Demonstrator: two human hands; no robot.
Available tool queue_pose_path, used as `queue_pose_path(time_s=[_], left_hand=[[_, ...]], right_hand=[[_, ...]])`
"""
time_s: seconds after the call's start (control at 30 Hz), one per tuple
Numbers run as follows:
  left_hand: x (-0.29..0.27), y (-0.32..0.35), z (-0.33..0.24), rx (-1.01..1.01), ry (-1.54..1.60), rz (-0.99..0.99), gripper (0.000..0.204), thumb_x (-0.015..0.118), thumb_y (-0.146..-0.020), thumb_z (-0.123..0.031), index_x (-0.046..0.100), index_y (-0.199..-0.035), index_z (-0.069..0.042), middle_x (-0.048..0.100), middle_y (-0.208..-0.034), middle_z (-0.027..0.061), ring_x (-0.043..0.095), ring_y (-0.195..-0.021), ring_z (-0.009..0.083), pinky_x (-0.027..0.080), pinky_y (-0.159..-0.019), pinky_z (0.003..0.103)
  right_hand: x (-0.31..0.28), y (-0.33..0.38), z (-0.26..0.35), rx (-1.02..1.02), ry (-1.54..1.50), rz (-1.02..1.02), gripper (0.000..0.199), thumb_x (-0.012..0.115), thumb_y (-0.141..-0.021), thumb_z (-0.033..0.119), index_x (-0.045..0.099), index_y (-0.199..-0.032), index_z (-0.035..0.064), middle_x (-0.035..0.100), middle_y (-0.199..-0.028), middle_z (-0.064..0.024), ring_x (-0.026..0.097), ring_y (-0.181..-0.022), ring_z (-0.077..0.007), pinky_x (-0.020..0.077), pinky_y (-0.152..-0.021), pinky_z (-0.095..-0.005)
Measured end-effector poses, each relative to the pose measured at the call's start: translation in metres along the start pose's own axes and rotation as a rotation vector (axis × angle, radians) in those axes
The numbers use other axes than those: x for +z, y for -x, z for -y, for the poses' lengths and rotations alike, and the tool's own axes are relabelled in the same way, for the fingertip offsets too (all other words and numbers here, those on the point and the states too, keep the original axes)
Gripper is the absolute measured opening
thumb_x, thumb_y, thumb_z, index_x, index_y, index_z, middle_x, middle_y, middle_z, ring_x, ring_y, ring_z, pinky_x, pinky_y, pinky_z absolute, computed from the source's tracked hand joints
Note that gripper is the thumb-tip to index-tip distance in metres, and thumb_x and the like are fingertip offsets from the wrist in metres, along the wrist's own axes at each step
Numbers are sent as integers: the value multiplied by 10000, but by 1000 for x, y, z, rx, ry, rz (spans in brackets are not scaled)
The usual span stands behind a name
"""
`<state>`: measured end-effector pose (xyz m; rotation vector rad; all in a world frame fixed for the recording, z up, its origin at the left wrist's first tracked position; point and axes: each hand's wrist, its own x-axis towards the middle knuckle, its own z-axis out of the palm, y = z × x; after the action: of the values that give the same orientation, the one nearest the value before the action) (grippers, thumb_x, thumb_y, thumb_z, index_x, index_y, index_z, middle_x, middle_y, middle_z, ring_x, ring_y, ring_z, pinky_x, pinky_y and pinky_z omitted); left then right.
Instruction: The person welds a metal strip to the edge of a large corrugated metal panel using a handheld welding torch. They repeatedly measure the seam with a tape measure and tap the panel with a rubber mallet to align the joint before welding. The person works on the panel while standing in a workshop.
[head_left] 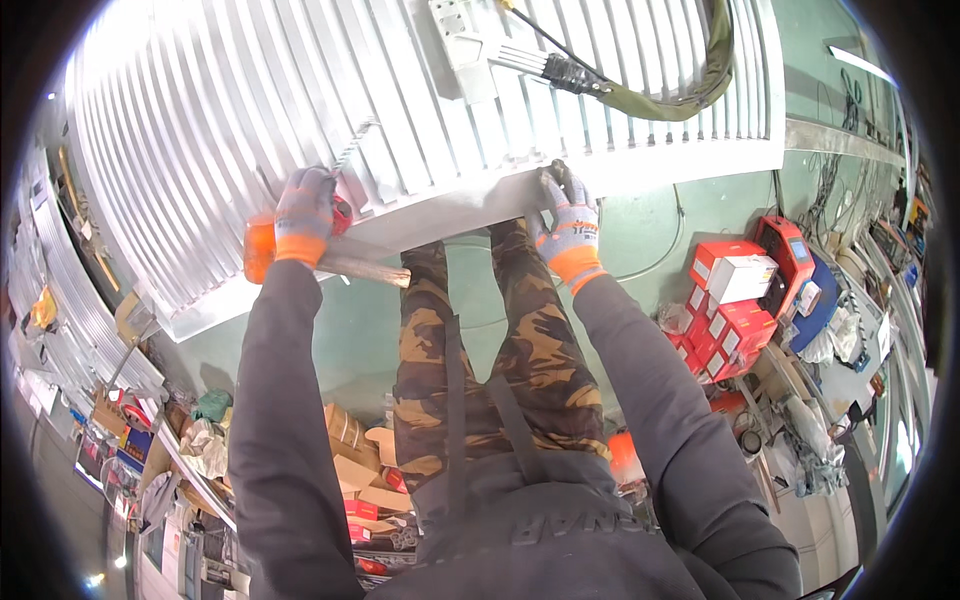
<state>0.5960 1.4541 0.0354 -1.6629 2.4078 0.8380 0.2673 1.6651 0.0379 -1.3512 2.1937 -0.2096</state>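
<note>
A large ribbed white metal panel point(440, 225) lies across the far part of the view. At its near left edge, my left hand point(304, 212), in a grey and orange glove, is closed with its fingers mostly hidden. A small red object point(341, 214) sticks out beside its palm; I cannot make out its kind. Next to that hand lies a mallet with an orange head point(259, 249) and a wooden handle point(366, 269). My right hand point(570, 222), gloved alike, has its fingers curled over the panel's near edge, right of the middle.
A white power strip point(462, 48) and a thick green-sleeved cable point(680, 105) rest on the panel. Red boxes point(730, 330) stand on the floor at right, beside a red machine point(784, 258). Opened cardboard boxes point(352, 445) lie behind my legs. Metal profiles point(85, 290) lie at left.
</note>
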Motion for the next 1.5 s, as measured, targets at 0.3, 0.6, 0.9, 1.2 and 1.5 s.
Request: queue_pose_path(time_s=[0.3, 0.6, 0.9, 1.2, 1.5], left_hand=[[10, 156, -17, -5, 83, -420, 428, 536, -992, -183, 511, -1385, -16, 618, -1269, 291, 580, -1204, 442, 480, -959, 510], [-87, 323, -117, -789, 1563, -419, 225, 601, -972, -276, 593, -1003, -54, 636, -706, 152, 588, -488, 250, 481, -431, 404], [-106, 356, -172, -979, 1901, -432, 318, 619, -955, -377, 634, -885, -67, 443, -497, 66, 449, -372, 219, 350, -350, 368], [-92, 352, -180, -1087, 2080, -263, 403, 656, -953, -472, 624, -891, -75, 437, -473, 59, 381, -314, 194, 266, -314, 371], [-117, 374, -151, -930, 1767, -28, 326, 667, -964, -396, 597, -872, -91, 434, -470, 57, 363, -297, 192, 259, -310, 372]], right_hand=[[-36, 39, -15, -65, -101, 250, 663, 619, -934, 346, 404, -1517, 115, 480, -1456, -258, 521, -1268, -456, 456, -1056, -507], [22, 145, -190, 131, -270, 305, 741, 674, -920, 481, 383, -1525, 169, 645, -1335, -187, 618, -1232, -263, 511, -1008, -378], [26, 230, -295, 279, -327, 328, 575, 606, -959, 463, 569, -1398, 93, 612, -1365, -188, 537, -1300, -335, 408, -1123, -424], [-5, 209, -297, 428, -545, 196, 617, 670, -932, 452, 510, -1426, 118, 668, -1197, -106, 613, -1093, -226, 511, -952, -374], [-66, 225, -217, 507, -755, 152, 573, 700, -892, 439, 577, -1357, 128, 681, -1111, -138, 581, -1093, -206, 473, -964, -377]])
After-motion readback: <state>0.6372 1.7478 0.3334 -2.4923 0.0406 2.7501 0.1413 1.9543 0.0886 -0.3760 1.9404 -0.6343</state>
